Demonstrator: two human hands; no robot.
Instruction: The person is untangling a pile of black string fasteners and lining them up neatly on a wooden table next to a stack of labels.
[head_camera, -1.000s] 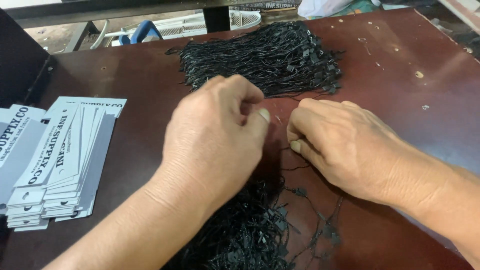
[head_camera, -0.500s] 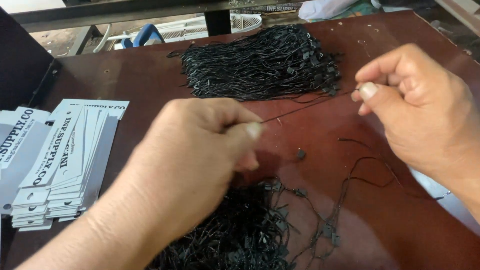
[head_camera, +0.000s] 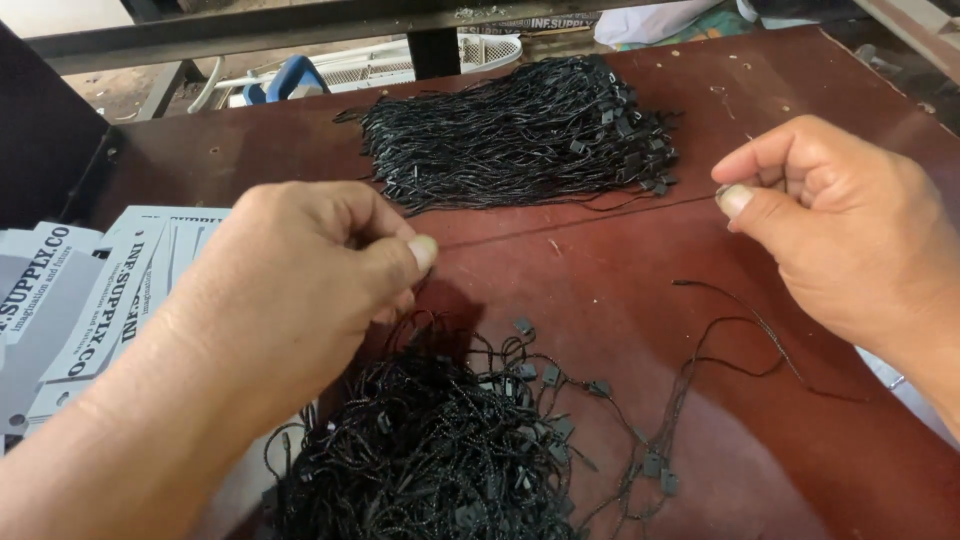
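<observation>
Two hands, left hand (head_camera: 300, 290) and right hand (head_camera: 830, 225), each pinch-grip closed on one thin black cord (head_camera: 580, 220) stretched taut; white rectangular paper tags (head_camera: 90, 300) fan at the dark red bench's (head_camera: 800, 440) left edge.

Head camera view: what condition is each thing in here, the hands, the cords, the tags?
left hand: pinched shut on one end of the stretched cord
right hand: pinched shut on the other end
stretched cord: taut, straight between both hands
far bundle of cords: neatly aligned, lying flat
near pile of cords: loose, tangled
single cord: lying slack, curled
paper tags: stacked, fanned out
table: dark red, scuffed
</observation>
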